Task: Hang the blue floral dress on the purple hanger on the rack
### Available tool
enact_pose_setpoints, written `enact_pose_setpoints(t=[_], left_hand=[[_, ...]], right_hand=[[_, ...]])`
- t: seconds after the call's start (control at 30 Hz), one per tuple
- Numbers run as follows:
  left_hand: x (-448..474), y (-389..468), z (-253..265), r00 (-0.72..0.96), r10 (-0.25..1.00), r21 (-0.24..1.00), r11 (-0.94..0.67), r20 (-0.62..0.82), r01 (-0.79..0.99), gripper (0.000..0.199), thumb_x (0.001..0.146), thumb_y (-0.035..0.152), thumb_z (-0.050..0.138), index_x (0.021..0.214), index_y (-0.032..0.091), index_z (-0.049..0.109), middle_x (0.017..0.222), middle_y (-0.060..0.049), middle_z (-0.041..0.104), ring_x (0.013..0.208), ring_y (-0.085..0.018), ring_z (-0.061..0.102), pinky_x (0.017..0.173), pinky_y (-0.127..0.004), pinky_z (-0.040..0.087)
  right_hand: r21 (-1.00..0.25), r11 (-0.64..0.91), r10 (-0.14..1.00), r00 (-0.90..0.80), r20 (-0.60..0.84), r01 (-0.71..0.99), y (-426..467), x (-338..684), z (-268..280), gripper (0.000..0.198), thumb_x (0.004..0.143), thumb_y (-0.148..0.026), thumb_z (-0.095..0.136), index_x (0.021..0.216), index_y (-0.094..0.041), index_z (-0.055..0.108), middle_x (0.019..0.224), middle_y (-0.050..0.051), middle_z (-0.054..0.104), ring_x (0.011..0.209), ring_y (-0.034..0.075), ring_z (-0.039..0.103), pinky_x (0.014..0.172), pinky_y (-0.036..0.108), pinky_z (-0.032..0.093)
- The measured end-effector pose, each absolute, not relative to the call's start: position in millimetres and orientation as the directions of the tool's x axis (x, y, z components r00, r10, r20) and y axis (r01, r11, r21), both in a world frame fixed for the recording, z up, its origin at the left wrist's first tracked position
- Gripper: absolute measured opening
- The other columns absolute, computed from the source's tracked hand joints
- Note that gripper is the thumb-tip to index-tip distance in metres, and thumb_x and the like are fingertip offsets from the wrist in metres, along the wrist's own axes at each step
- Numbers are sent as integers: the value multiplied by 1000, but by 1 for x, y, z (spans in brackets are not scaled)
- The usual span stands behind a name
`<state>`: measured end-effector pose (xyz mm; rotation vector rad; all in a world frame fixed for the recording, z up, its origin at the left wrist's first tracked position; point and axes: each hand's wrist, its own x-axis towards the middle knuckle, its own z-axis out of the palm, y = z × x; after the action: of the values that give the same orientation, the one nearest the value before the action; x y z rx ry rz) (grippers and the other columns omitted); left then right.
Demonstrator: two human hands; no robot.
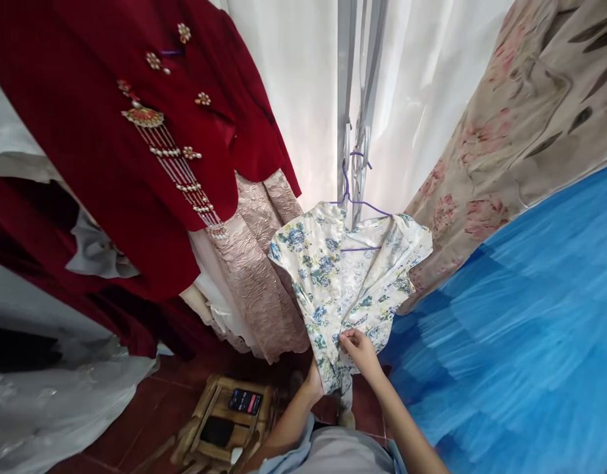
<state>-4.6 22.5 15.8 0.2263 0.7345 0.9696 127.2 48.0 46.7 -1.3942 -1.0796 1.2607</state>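
Observation:
A short-sleeved cream blouse with blue flowers (320,276) hangs in front of me on a purple wire hanger (347,191). Its front falls partly open in a V, and the hanger's lower bar shows inside. My right hand (357,347) pinches the front edge of the blouse near the waist, thumb and fingers together. Lower down on the left side, my left hand (314,382) is at the blouse's side edge. Its fingers go behind the cloth and are hidden.
A dark red jacket (195,145) with beaded ornaments hangs at the left above a pink brocade skirt (268,283). Blue tulle (505,316) and beige floral cloth (486,151) fill the right. White curtains (303,85) hang behind. A phone (245,401) lies on a wooden stool (212,403).

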Motion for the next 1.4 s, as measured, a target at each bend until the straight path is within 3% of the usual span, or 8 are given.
enact_pose_setpoints(t=[0.2,0.3,0.47,0.7,0.83,1.13,1.3,1.4], left_hand=[[-12,11,-1,186,869,583,452,-458,-676,79,55,83,71,109,25,77,125,-12,72,136,-40,53,112,-54,46],[-13,6,1,67,914,754,369,-399,-543,69,53,73,81,101,23,78,118,-13,75,132,-40,56,116,-50,42],[-8,0,9,-92,962,950,234,-257,-207,47,59,54,86,90,20,78,105,-13,78,113,-40,68,107,-47,49],[-26,15,4,-166,966,979,186,-198,-82,51,64,56,81,90,12,77,98,-16,79,100,-38,72,98,-51,53],[-41,32,0,-100,983,988,148,-152,-49,52,68,55,79,98,13,76,105,-15,78,104,-36,72,101,-50,53],[-37,61,-26,173,978,983,89,-117,160,43,82,44,68,112,13,72,119,-17,74,118,-32,67,108,-42,49],[-32,73,-35,222,957,955,126,-188,267,40,80,40,70,109,13,72,119,-19,73,119,-32,66,108,-39,47],[-31,73,-34,204,953,953,168,-222,251,44,79,42,71,111,12,70,121,-19,72,118,-33,65,108,-41,47]], right_hand=[[-952,-192,980,101,-172,240,54,124,59,41,77,-59,66,77,-18,66,53,3,65,49,21,59,54,30,41],[-951,-177,981,123,-150,253,55,120,62,38,78,-57,65,75,-19,66,51,1,62,49,20,57,54,29,39],[-961,-267,954,125,-274,-66,60,112,64,34,68,-49,76,64,-20,57,45,-5,50,45,12,41,49,25,29],[-789,-515,856,-171,-487,-334,55,103,71,39,64,-54,72,67,-21,51,43,-12,34,37,5,23,39,20,17],[-715,-542,834,-180,-522,-441,55,94,77,46,56,-52,81,65,-22,48,45,-12,34,36,3,22,35,17,16],[-781,-238,888,195,-415,-578,90,94,118,48,58,-37,88,51,-21,43,39,-9,41,34,2,27,34,19,19],[-885,184,925,379,8,-429,141,111,224,46,65,-32,83,45,-20,44,38,-8,38,35,3,28,36,21,22],[-876,298,918,366,153,-380,170,115,288,41,65,-30,83,46,-20,47,39,-8,39,35,3,28,35,20,19]])
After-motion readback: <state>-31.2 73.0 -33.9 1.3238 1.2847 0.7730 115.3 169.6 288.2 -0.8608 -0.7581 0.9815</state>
